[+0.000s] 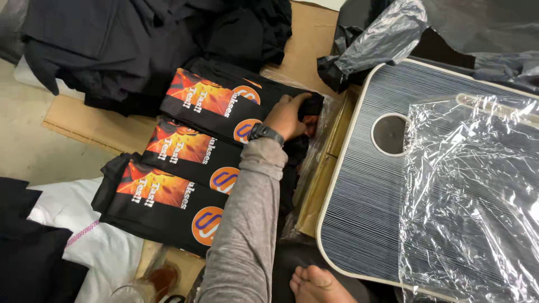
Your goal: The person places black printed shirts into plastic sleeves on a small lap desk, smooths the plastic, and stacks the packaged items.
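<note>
While gripped, folded shirt (224, 104) lengthwise up-left.

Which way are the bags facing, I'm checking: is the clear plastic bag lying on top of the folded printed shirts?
No, the clear plastic bag lies on the striped lap tray, apart from the folded printed shirts.

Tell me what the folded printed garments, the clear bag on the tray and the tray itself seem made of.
Folded printed garments: soft black knit fabric, matte, with glossy-looking orange prints; edges drape. Clear bag: thin plastic film, shiny, creased with glare. Tray: probably rigid plastic or laminated board, fine striped grey top, cream rim. The left hand rests on the top garment.
</note>
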